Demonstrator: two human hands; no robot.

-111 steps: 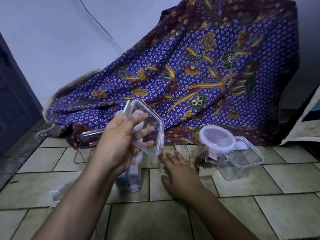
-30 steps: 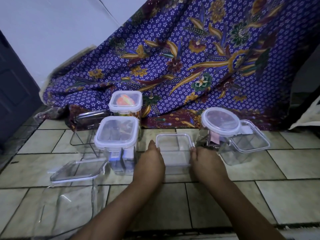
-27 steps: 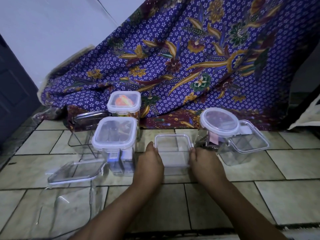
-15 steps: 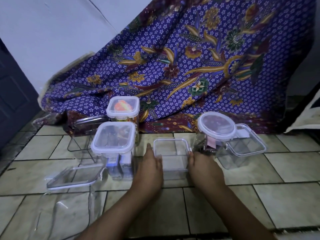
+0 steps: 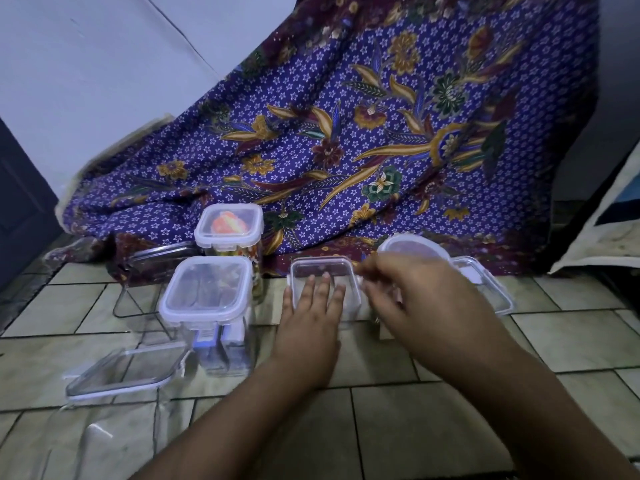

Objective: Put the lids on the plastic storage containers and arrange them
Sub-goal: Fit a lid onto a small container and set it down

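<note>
Rests the left hand (image 5: 308, 327) flat on the lid of the small square container (image 5: 322, 268), fingers straight and close together, fingertips reaching about the middle of the lid. Holds the right hand (image 5: 419, 299) raised above and to the right of that container, smeared by motion blur, fingers loosely bent, thumb and forefinger close to the container's right edge; cannot tell whether touching it or gripping anything. Small square container upright on the tiled floor (image 5: 433, 427), in the middle of the row, lid on. Just beside it on the left, a taller square container (image 5: 207, 296) with a white-rimmed lid on top. Behind that, against the batik cloth (image 5: 346, 140), a lidded container with orange contents (image 5: 228, 226). Further left, a clear container (image 5: 138, 299), partly hidden; cannot tell whether lidded. Nearest the camera at lower left, a clear lid (image 5: 128, 370) lying slightly askew over a large clear box (image 5: 86, 434). Behind the right hand, a round-lidded jar (image 5: 412, 245), partly covered by the fingers, and just beside it on the right a rectangular container with a clip lid (image 5: 485, 282). Purple floral cloth draped from the upper right down to the floor, pale wall (image 5: 104, 64) behind, dark door (image 5: 20, 202) at the far left
</note>
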